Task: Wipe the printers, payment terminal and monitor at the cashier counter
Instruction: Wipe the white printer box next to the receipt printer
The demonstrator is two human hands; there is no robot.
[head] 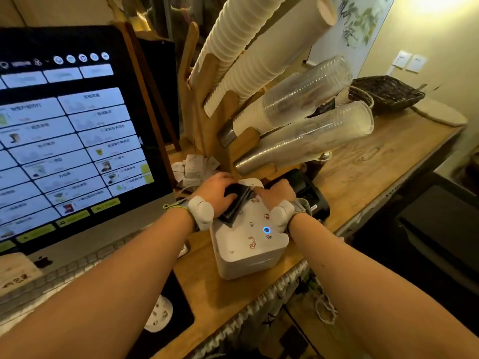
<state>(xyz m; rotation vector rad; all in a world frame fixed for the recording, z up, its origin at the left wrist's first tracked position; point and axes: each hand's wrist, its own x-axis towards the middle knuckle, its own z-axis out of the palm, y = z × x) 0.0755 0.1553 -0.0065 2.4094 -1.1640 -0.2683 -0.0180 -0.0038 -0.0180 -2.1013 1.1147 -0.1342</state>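
Observation:
A white printer (248, 244) with small stickers and a lit blue button stands on the wooden counter (363, 172). A folded dark cloth (237, 203) lies on the printer's top. My left hand (215, 191) grips the cloth from the left, fingers curled over it. My right hand (277, 193) is at the cloth's right edge, its curled fingers pinching it. Just behind my right hand sits a black printer (307, 187), partly hidden. The lit monitor (67, 130) fills the left side. I cannot make out a payment terminal.
A wooden rack (204, 120) holds long stacks of paper and clear plastic cups slanting over the printers. Loose receipts (194, 167) lie behind my left hand. A white keyboard (77, 265) lies below the monitor. A dark wicker basket (386, 95) stands at the far right.

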